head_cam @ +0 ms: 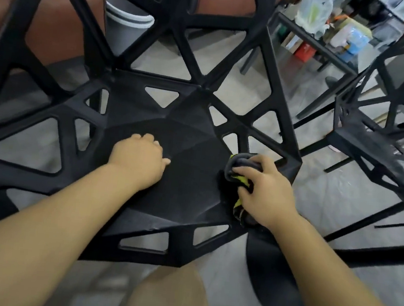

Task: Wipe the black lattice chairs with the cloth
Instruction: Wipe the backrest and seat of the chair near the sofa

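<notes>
A black lattice chair point(188, 131) fills the middle of the view, its seat right below me and its open-work back rising at the top. My right hand point(267, 193) grips a bunched dark grey and yellow cloth point(242, 168) and presses it on the seat's right edge. My left hand point(140, 156) rests on the seat's middle with its fingers curled under, holding nothing. A second black lattice chair point(382, 148) stands to the right.
A grey bin point(124, 28) and a brown panel point(50, 35) stand behind the chair's back. A black-framed glass table point(319, 45) with bags and boxes is at the upper right. Grey floor lies all round; my knee point(167, 297) is below the seat.
</notes>
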